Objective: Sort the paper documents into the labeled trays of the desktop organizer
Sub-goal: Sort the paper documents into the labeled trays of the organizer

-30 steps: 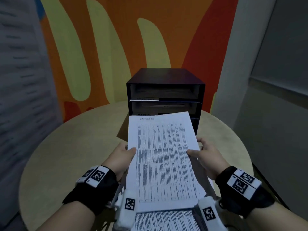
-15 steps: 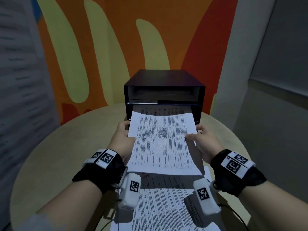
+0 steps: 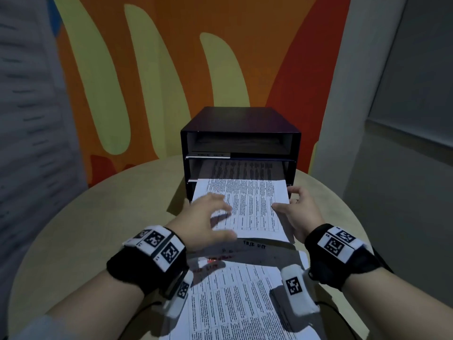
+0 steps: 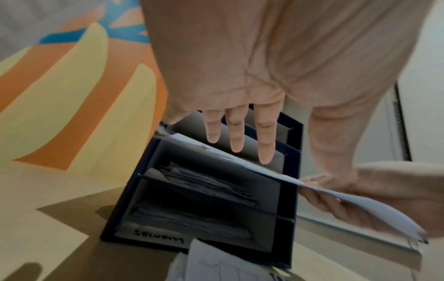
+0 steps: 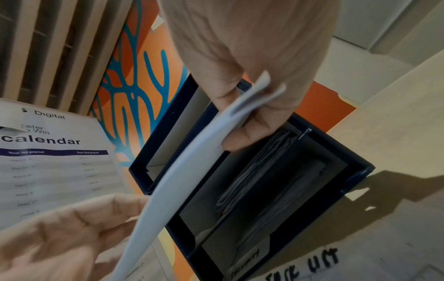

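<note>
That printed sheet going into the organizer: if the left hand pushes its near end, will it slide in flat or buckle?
Likely buckles: the printed sheet already bows edge-on in the wrist views, so it is floppy. The right hand pinching its edge probably steadies it. It looks light, so flat fingers of the left hand should slide it into the organizer.

So it's a round, light wood table (image 3: 117, 224). A dark organizer (image 3: 241, 120) with stacked trays sits on it at 12 o'clock, open side facing the person. At 6 o'clock there's a pile of printed papers (image 3: 235, 298) lying flat, top edge just short of the organizer (handwritten heading on it, too blurry to read).
</note>
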Demonstrator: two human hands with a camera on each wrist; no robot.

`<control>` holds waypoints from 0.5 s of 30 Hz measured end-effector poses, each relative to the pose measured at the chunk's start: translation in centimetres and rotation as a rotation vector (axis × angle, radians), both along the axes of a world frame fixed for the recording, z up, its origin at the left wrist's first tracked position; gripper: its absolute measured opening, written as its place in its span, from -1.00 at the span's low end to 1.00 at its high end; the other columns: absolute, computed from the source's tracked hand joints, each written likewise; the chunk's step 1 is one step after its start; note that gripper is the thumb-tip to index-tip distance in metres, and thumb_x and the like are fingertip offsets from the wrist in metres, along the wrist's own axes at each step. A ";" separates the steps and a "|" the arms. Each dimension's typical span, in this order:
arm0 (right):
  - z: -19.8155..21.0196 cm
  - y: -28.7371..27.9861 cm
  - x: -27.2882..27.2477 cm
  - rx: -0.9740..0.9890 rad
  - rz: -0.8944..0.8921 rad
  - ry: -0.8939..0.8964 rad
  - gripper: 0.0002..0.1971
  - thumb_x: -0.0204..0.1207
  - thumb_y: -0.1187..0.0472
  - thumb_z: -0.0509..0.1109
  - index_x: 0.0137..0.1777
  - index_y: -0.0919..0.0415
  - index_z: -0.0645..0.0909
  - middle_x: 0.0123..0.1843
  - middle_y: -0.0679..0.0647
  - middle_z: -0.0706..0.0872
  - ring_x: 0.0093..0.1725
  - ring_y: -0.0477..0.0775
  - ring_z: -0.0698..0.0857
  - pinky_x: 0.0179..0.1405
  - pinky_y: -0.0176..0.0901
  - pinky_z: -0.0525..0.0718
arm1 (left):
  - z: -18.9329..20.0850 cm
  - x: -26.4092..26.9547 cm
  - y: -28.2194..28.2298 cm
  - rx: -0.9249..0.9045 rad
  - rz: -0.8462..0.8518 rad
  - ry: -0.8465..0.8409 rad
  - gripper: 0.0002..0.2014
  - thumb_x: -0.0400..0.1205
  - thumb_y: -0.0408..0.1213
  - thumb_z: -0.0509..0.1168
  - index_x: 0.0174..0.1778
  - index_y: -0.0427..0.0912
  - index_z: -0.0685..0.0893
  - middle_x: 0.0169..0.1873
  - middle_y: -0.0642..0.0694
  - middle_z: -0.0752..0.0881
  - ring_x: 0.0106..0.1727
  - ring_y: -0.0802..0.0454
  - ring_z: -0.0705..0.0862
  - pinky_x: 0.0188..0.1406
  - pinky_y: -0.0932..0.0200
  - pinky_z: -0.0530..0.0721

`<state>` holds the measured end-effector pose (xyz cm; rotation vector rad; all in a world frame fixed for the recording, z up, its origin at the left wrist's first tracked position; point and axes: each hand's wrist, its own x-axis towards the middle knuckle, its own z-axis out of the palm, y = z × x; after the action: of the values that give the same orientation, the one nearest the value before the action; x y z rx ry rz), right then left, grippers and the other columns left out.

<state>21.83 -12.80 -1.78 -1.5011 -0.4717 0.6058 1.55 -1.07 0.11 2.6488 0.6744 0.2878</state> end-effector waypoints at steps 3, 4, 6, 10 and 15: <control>-0.1 0.4 -0.2 0.007 -0.012 -0.018 -0.60 0.50 0.54 0.40 0.22 0.18 0.43 0.01 0.26 0.76 -0.07 0.29 0.79 -0.02 0.27 0.76 | -0.6 0.3 -0.6 0.048 -0.042 0.069 -0.53 0.53 0.00 0.46 0.36 0.20 0.54 0.61 0.18 0.25 0.68 0.15 0.04 0.64 -0.36 -0.13; 0.0 0.4 -0.2 0.009 -0.017 -0.020 -0.62 0.51 0.54 0.39 0.20 0.17 0.44 0.01 0.24 0.75 -0.05 0.28 0.79 0.02 0.27 0.75 | -0.7 0.5 -0.6 0.056 -0.044 0.063 -0.54 0.54 -0.06 0.46 0.37 0.19 0.54 0.61 0.18 0.25 0.69 0.16 0.02 0.64 -0.36 -0.14; 0.1 0.4 -0.1 0.009 -0.026 -0.031 -0.65 0.53 0.52 0.38 0.20 0.18 0.46 0.01 0.21 0.75 -0.02 0.25 0.78 0.03 0.22 0.75 | -0.7 0.8 -0.7 0.067 -0.049 0.040 -0.56 0.55 -0.13 0.45 0.35 0.17 0.55 0.59 0.19 0.27 0.69 0.16 0.01 0.65 -0.32 -0.22; 0.5 0.6 0.2 -0.105 -0.020 -0.193 -0.64 0.52 0.41 0.42 0.30 0.24 0.54 0.06 0.10 0.76 -0.01 0.14 0.77 0.02 0.13 0.77 | -0.6 1.3 -0.3 0.114 -0.056 -0.047 -0.66 0.61 -0.18 0.39 0.31 0.09 0.60 0.52 0.14 0.39 0.62 0.11 0.23 0.68 -0.19 -0.03; 1.6 0.1 -0.4 -0.401 0.034 -0.720 -0.52 0.48 0.23 0.48 0.38 0.28 0.49 0.25 0.07 0.54 0.16 0.04 0.54 0.12 -0.14 0.56 | -0.9 2.3 0.6 0.151 -0.074 -0.112 -0.75 0.69 -0.23 0.30 0.28 -0.03 0.62 0.37 0.11 0.53 0.37 0.13 0.51 0.37 0.23 0.46</control>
<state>21.39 -12.70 -0.18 -2.0951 -0.9674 0.1638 3.87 -0.42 -0.77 2.7682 0.5371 0.4799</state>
